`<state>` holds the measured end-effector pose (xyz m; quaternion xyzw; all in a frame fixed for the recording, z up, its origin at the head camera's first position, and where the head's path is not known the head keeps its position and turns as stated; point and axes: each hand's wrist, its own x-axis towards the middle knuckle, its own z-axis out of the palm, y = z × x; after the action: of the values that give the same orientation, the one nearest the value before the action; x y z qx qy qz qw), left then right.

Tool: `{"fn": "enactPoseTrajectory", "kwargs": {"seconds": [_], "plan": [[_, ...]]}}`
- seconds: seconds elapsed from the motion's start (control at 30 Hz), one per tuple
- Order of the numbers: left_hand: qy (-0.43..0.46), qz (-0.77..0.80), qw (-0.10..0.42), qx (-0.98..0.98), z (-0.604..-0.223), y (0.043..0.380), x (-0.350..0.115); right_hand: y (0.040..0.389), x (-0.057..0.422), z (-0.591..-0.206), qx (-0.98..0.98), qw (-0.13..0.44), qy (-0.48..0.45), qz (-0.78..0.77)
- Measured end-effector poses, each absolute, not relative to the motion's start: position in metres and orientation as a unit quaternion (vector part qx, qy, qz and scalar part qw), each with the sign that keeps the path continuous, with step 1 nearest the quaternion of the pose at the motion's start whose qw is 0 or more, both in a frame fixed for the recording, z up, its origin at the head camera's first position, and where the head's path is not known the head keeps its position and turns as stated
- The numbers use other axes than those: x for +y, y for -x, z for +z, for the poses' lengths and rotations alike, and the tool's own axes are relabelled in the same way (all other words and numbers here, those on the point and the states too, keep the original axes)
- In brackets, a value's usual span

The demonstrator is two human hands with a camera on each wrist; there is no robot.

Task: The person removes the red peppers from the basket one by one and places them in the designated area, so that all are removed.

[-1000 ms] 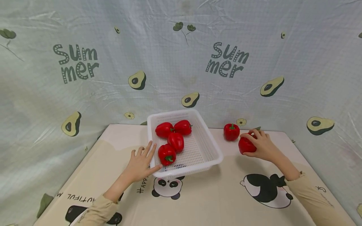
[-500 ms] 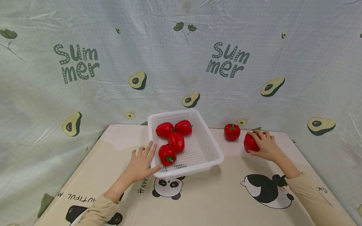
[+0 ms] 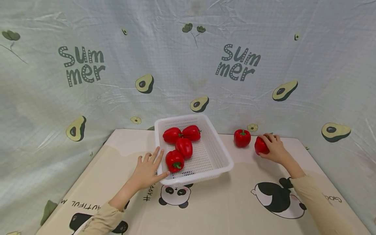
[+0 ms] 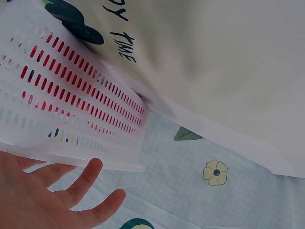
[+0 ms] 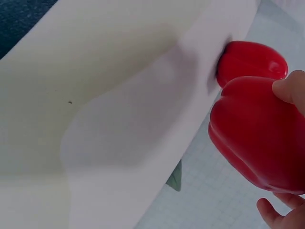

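My right hand [image 3: 274,149] grips a red bell pepper [image 3: 261,146] at the back right of the table, thumb on one side and fingers on the other. In the right wrist view that bell pepper [image 5: 259,133] fills the space between thumb and fingers. A second red bell pepper [image 3: 242,138] stands stem up just to its left. My left hand [image 3: 146,172] rests with spread, straight fingers at the left rim of a white plastic basket [image 3: 218,170]. Inside the basket lie several red bell peppers [image 3: 184,148], grouped toward its left side.
The table [image 3: 223,202] wears a cream cover printed with pandas and lettering. A pale cloth [image 3: 170,58] with avocado prints hangs directly behind its back edge and along both sides.
The right hand, gripping the bell pepper, has shifted slightly right and toward the back, away from the standing pepper. The left hand and basket have stayed put.
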<state>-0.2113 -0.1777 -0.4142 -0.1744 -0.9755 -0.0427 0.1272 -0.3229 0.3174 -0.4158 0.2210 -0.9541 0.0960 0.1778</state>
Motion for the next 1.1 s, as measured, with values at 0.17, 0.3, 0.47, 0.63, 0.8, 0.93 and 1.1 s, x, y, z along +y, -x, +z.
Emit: {"fn": "enactPoseTrajectory", "kwargs": {"seconds": [0.17, 0.3, 0.47, 0.63, 0.8, 0.93, 1.1], "plan": [[0.174, -0.042, 0.127, -0.976, -0.414, 0.211, -0.178, 0.33, 0.317, -0.417, -0.955, 0.177, -0.217, 0.094], [0.173, -0.044, 0.123, -0.976, -0.413, 0.21, -0.177, 0.334, 0.316, -0.416, -0.957, 0.174, -0.212, 0.094], [0.172, -0.045, 0.122, -0.977, -0.413, 0.21, -0.177, 0.34, 0.316, -0.414, -0.961, 0.165, -0.2, 0.097], [0.172, -0.043, 0.124, -0.976, -0.412, 0.21, -0.177, 0.349, 0.318, -0.414, -0.963, 0.159, -0.191, 0.102], [0.175, -0.041, 0.128, -0.975, -0.411, 0.21, -0.177, 0.356, 0.317, -0.415, -0.963, 0.173, -0.183, 0.092], [0.175, -0.043, 0.128, -0.975, -0.411, 0.21, -0.177, 0.36, 0.315, -0.415, -0.965, 0.19, -0.168, 0.07], [0.174, -0.042, 0.126, -0.976, -0.412, 0.21, -0.178, 0.366, 0.315, -0.419, -0.97, 0.182, -0.146, 0.069]]}}
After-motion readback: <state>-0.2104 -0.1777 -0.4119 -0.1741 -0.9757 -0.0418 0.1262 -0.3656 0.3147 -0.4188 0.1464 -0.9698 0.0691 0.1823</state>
